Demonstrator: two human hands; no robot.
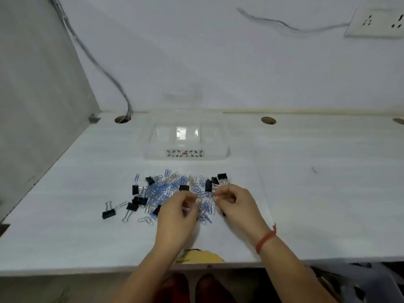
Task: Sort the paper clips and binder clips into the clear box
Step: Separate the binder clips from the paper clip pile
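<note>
clear box point(185, 136) with bare compartments, beyond clips point(166, 191) and hands point(205, 206)

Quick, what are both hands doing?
Left hand: fingers pinched over the clips; what it holds cannot be told.
Right hand: same.

Glossy clear plastic box point(185, 147)
</note>
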